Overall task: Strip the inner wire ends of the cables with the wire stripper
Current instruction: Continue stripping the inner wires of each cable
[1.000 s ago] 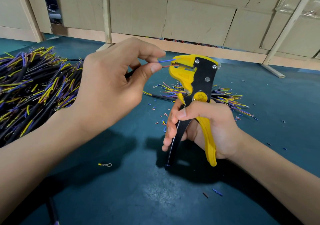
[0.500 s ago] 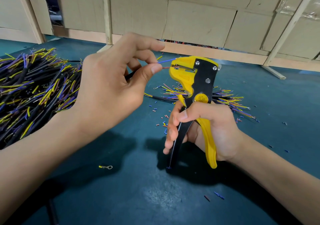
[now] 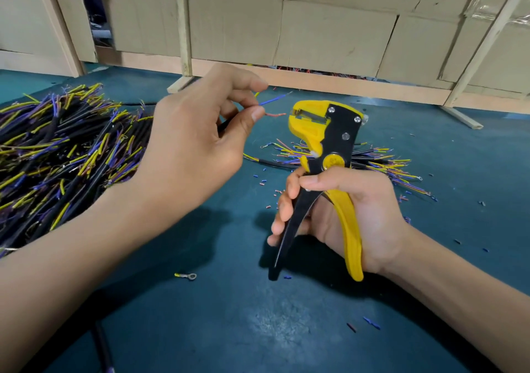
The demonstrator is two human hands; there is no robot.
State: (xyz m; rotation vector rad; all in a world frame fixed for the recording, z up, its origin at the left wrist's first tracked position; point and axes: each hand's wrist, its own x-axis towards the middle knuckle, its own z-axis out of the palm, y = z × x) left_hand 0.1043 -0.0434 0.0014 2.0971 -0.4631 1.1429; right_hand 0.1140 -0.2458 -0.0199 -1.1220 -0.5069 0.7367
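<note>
1. Wire stripper (image 3: 327,140): a yellow and black tool held upright above the teal table (image 3: 218,329), its yellow head at the top, with a slot facing left, and its two handles, one black and one yellow, spread apart below.
2. Right hand (image 3: 352,215) grips the handles: the yellow one lies against the palm, the fingers curl round the black one, and the thumb crosses the front just under the pivot.
3. Left hand (image 3: 195,143) pinches a black cable (image 3: 225,124) between thumb and fingertips; three inner wires stick out to the right.
4. Pink wire (image 3: 275,114) points at the head's slot and ends just short of it, not touching.
5. Blue wire (image 3: 272,100) angles up and to the right, above the pink one; a yellow wire (image 3: 256,94) shows only as a short tip beside the index finger.
6. Cable pile (image 3: 63,154), black with yellow and purple ends, fills the table's left side, touching the left wrist's far side in this view.
7. Smaller cable bundle (image 3: 372,163) lies behind the stripper, with cut insulation bits (image 3: 262,183) scattered near it.
8. Ring terminal (image 3: 186,276) lies alone on the bare cloth between the forearms; open table runs forward and to the right.
9. Cardboard wall (image 3: 329,34) with wooden strips closes the table's far edge.
</note>
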